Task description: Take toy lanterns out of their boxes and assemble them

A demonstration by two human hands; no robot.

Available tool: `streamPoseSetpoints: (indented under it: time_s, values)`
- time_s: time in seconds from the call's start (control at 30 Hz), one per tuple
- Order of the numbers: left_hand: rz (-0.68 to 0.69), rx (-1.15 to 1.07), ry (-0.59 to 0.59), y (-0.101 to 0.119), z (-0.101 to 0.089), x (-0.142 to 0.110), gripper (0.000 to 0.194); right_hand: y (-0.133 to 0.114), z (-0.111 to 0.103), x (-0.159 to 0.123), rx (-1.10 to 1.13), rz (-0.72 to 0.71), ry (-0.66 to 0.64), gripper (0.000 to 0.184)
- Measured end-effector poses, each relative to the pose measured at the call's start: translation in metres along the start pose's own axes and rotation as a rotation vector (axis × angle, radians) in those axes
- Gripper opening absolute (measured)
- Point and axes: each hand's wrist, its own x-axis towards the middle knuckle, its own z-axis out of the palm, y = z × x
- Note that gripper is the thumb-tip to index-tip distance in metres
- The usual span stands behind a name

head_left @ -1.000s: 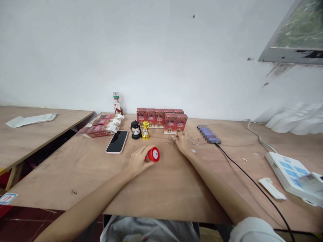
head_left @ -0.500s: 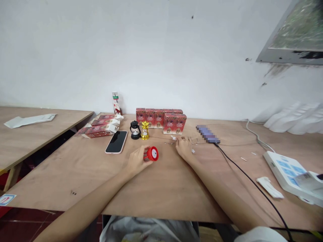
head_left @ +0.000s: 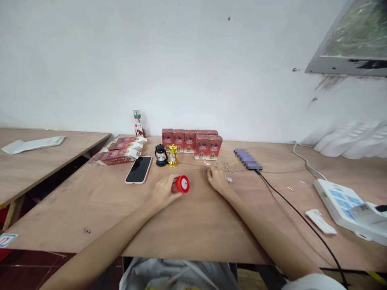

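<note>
My left hand (head_left: 164,191) is wrapped round a small red lantern (head_left: 182,184), tipped on its side with its round white-centred base towards me. My right hand (head_left: 217,179) rests low on the table with its fingers curled down and together at a scatter of tiny metal pieces (head_left: 203,170); whatever the fingertips pinch is too small to make out. Just beyond it lie a small white piece (head_left: 207,163) and thin bent wires (head_left: 227,167). A black lantern (head_left: 161,155) and a gold lantern (head_left: 172,156) stand upright side by side behind my left hand.
Red printed boxes (head_left: 208,147) stand near the wall; opened boxes (head_left: 119,155) lie left. A phone (head_left: 138,170) is beside the lanterns. Right are another phone (head_left: 248,159) on a black cable (head_left: 290,205), a white power strip (head_left: 338,205) and a crumpled white strip (head_left: 320,221).
My right hand has drawn back slightly from the white piece to the tiny metal pieces, uncovering the wires behind it. My left hand keeps hold of the red lantern, almost unmoved.
</note>
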Motion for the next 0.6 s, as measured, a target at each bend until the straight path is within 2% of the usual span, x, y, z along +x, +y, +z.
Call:
streamPoseSetpoints:
  time_s: [0.3,0.43,0.6]
  values:
    - [0.034,0.022,0.006,-0.001,0.001,0.000,0.043,-0.011,0.008,0.003,0.102,-0.181,-0.042,0.023]
    - [0.038,0.013,0.005,-0.001,0.002,0.001,0.044,-0.012,0.014,0.011,0.214,-0.250,-0.062,0.021]
    - [0.031,0.007,0.000,-0.002,0.001,0.000,0.043,-0.011,0.016,0.015,0.270,-0.243,-0.073,0.017]
